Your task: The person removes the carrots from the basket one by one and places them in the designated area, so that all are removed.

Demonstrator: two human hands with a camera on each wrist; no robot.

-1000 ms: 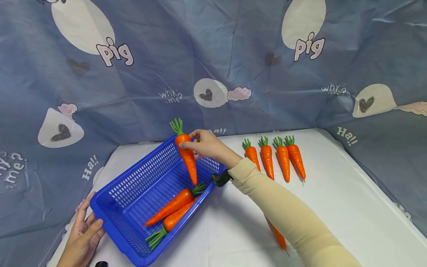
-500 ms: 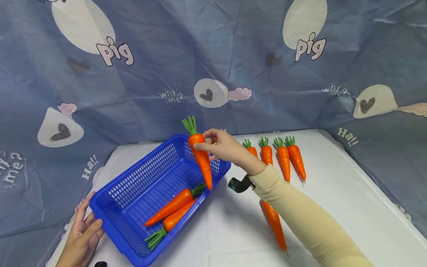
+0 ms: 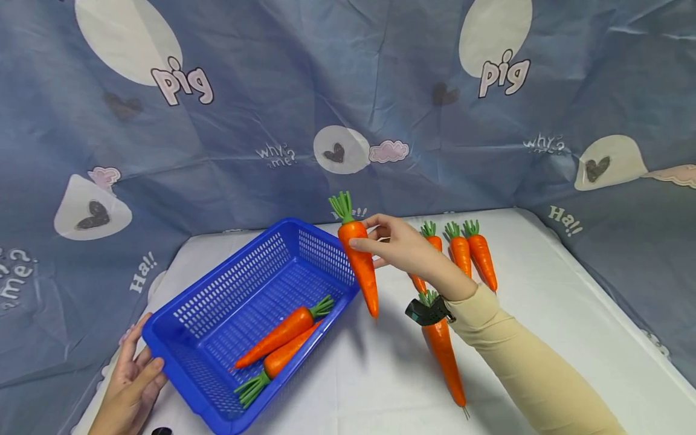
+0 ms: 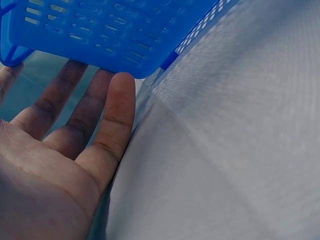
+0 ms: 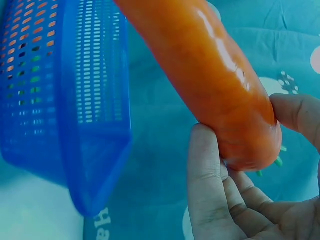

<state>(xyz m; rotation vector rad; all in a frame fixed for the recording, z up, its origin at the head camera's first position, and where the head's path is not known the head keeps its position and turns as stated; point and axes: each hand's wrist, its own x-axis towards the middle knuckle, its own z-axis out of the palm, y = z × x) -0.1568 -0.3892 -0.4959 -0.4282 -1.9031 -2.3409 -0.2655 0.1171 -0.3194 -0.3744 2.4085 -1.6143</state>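
My right hand (image 3: 405, 244) pinches an orange carrot (image 3: 360, 260) with green stalks near its thick end, thumb in front and fingers behind. It hangs tip down just beyond the right side of a blue plastic basket (image 3: 179, 380). In the right wrist view, thumb and fingertips press either side of the carrot (image 5: 220, 90), and the basket (image 5: 70, 100) stands to its left. My left hand (image 3: 133, 386) touches the basket's near left end; in the left wrist view its fingers (image 4: 117, 110) lie fairly straight at the perforated wall. Two carrots lie inside, one being this carrot (image 3: 283, 335).
On the white-covered table (image 3: 375, 386), several carrots lie to the right; one carrot (image 3: 446, 362) lies nearer, partly under the dark wrist camera (image 3: 429, 311). The right forearm overlaps the row. A blue printed cloth (image 3: 272, 109) hangs behind the table.
My right hand has carried the carrot rightward, from over the basket to outside its right rim. The left hand and the basket have stayed in place.
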